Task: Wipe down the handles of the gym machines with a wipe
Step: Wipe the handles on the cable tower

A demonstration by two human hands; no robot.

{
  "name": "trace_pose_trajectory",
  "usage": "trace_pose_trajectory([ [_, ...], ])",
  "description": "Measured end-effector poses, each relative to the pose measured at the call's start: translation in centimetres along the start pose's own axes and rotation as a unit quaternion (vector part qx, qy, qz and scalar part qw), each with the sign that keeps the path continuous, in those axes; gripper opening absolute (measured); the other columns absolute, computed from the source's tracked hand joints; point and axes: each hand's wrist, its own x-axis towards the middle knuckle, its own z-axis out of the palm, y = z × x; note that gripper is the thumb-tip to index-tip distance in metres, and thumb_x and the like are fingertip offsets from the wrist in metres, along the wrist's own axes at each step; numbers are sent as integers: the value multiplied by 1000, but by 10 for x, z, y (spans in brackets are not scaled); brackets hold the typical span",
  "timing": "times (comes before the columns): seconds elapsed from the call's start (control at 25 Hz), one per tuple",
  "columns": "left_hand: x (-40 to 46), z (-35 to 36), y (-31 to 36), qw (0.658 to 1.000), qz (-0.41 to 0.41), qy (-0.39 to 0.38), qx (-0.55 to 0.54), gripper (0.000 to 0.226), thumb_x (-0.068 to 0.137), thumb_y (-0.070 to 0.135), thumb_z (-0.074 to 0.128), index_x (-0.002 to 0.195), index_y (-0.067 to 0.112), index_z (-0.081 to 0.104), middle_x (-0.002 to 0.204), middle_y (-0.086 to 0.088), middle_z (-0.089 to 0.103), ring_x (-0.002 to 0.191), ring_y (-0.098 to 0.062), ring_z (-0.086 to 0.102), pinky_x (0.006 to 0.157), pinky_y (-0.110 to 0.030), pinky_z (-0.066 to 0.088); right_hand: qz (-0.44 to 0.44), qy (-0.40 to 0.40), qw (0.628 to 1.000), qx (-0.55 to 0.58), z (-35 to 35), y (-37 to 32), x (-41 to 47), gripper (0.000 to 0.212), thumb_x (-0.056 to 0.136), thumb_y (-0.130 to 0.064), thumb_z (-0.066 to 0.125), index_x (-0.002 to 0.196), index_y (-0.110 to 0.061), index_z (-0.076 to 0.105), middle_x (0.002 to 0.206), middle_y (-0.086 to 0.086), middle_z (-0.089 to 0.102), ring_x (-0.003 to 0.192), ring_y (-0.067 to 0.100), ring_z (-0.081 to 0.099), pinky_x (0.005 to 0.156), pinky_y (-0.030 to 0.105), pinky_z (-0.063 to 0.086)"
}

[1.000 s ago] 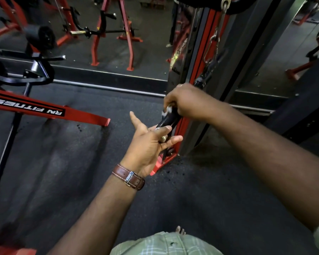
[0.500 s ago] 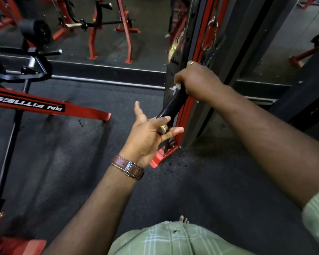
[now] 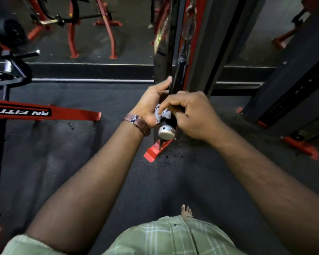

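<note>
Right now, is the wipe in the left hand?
No, the right hand pinches the wipe against the handle, while the left hand steadies the handle from behind.
</note>
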Motion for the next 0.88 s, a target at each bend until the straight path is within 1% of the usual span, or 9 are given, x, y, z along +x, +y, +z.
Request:
trace_pose_trajectory([
  [0.08, 10, 3, -2, 999, -10, 7, 32, 32, 100, 23, 50, 86, 0, 68, 81, -13, 67, 74, -23, 70, 73, -32, 58, -30, -9, 998, -61, -10, 4, -2, 34, 70, -4, 54, 87, -20, 79, 75, -6, 67, 70, 3, 61, 71, 20, 49],
  [0.16, 15, 7, -7, 999, -9, -8, 38, 24, 94, 12, 50, 83, 2, 69, 80, -11, 69, 73, -21, 70, 69, -32, 58, -11, 12, 990, -139, -20, 14, 6, 36, 69, -5, 55, 90, -22, 79, 76, 4, 66, 71, 20, 61, 69, 31, 51],
  [0.2, 17, 9, -9, 999, -5, -11, 39, 23, 92, 9, 49, 81, 2, 69, 78, -11, 70, 72, -21, 70, 66, -31, 59, 9, 13, 987, -158, -24, 15, 8, 36, 70, -5, 56, 90, -23, 79, 75, 4, 64, 70, 19, 59, 68, 32, 51],
  [0.36, 26, 20, -10, 997, 13, -29, 77, 19, 100, 14, 53, 89, 3, 64, 79, -12, 66, 74, -22, 69, 67, -33, 59, 18, -98, 990, -103, -33, 0, -9, 26, 72, 0, 60, 78, -17, 78, 66, -20, 51, 65, -6, 52, 65, 6, 37],
  [0.44, 31, 26, -11, 995, 15, 1, 96, 17, 97, 18, 61, 92, 2, 62, 80, -14, 65, 74, -25, 69, 69, -37, 60, 17, -156, 983, -94, -44, -9, -22, 24, 72, 4, 63, 76, -15, 77, 63, -22, 52, 64, -9, 54, 65, 3, 35],
  [0.52, 31, 34, -10, 995, 15, 7, 93, 22, 96, 17, 64, 106, -3, 61, 90, -18, 68, 86, -28, 70, 77, -41, 59, 27, -113, 986, -121, -52, -5, -22, 27, 73, 5, 62, 80, -16, 78, 65, -24, 52, 64, -10, 53, 66, 4, 37],
  [0.6, 29, 40, -7, 996, 17, 2, 88, 37, 94, 18, 66, 121, -7, 57, 100, -21, 65, 91, -31, 68, 80, -42, 59, 37, -27, 987, -152, -49, -5, -18, 28, 72, 1, 58, 82, -18, 77, 65, -22, 46, 62, -7, 48, 63, 17, 42],
  [0.72, 27, 46, -1, 991, 31, 55, 114, 21, 95, 19, 66, 100, 0, 60, 81, -16, 62, 66, -25, 68, 59, -36, 58, -18, 23, 984, -175, -33, -14, -36, 24, 70, -6, 55, 80, -17, 73, 67, -11, 52, 63, 10, 48, 57, 33, 46],
  [0.88, 17, 52, 6, 991, 30, 59, 116, 40, 96, 22, 65, 124, 1, 47, 72, -21, 69, 67, -37, 73, 53, -39, 58, -164, 88, 938, -293, -9, -1, -91, 21, 84, 4, 66, 100, -5, 75, 108, 8, 73, 85, 26, 66, 62, 39, 55],
])
